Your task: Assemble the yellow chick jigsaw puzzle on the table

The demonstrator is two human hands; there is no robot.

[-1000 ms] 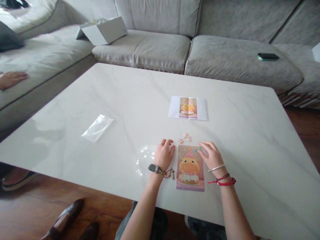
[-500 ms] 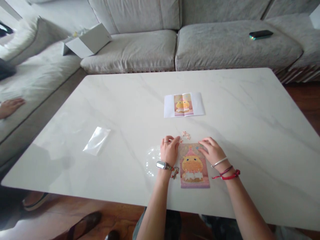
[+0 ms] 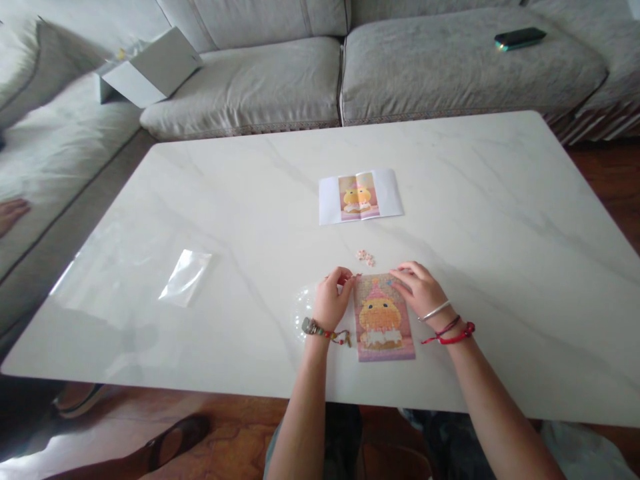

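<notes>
A small jigsaw puzzle [image 3: 383, 333] showing a yellow cartoon animal in a pink party hat lies on the white marbled table. At its top left corner, my left hand [image 3: 334, 295] pinches a tiny reddish puzzle piece, mostly covered by the fingers. My right hand [image 3: 420, 290] rests at the top right corner, thumb and fingers apart and touching the puzzle's edge. Just beyond the puzzle is a little cluster of loose puzzle pieces [image 3: 366, 257]. A clear, shiny plastic item [image 3: 303, 303] is partly hidden behind my left hand.
A creased reference sheet [image 3: 327, 200] with the same picture lies farther back on the table [image 3: 250, 220]. To the left is a clear plastic bag [image 3: 185, 277]. A sofa [image 3: 260, 83] holds a white box [image 3: 155, 70] and a dark device [image 3: 520, 39]. Another person's hand [image 3: 13, 215] shows at far left.
My left hand has turned and its fingertips have come to the puzzle's top left corner. My right hand stays at the top right corner. The camera view has shifted slightly.
</notes>
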